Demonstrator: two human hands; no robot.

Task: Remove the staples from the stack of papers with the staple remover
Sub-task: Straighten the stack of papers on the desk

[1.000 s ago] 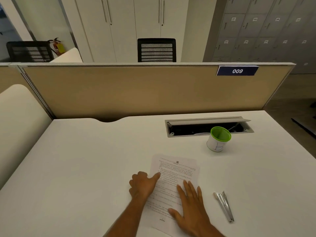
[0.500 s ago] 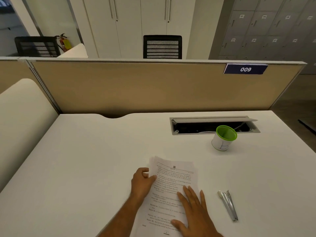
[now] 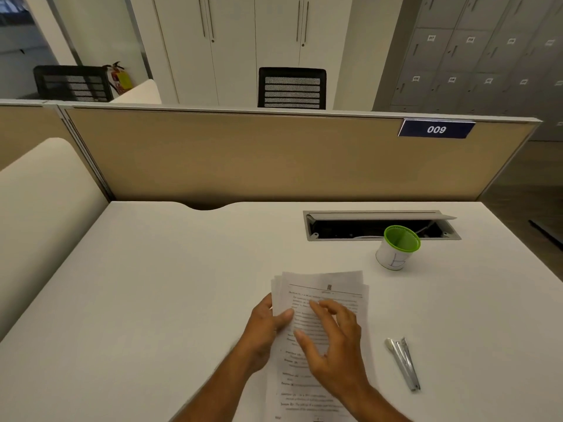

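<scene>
Two bare hands work a stack of papers (image 3: 323, 287) on a smooth, matte white worktop (image 3: 158, 284). The left hand (image 3: 265, 327) has its grip clamped on the stack's left edge, thumb pressed on the printed top sheet and fingers tucked beneath, so that edge is lifted off the surface. The right hand (image 3: 332, 345) lies across the middle of the top page, fingers spread and apart, closed on nothing. The thin white sheets, covered in lines of small black print, are slightly fanned at the far corners, showing several layered edges; the stack's near end runs out of the bottom of the frame.

To the right of the papers, apart from both hands and untouched, lies the staple remover (image 3: 403, 363), a slim, elongated tool of shiny metal with a pale rounded tip at its far end. Farther back stands a small cylindrical cup (image 3: 396, 249) with white sides, a bright green rim and lining, and a pen-drawn mark on its wall. Just behind it, a rectangular grey cable hatch (image 3: 380, 215) is set into the worktop, its flap raised over a dark recess. A tan fabric partition (image 3: 243, 156) bounds the far edge and carries a dark blue plate (image 3: 436, 129) reading 009.
</scene>
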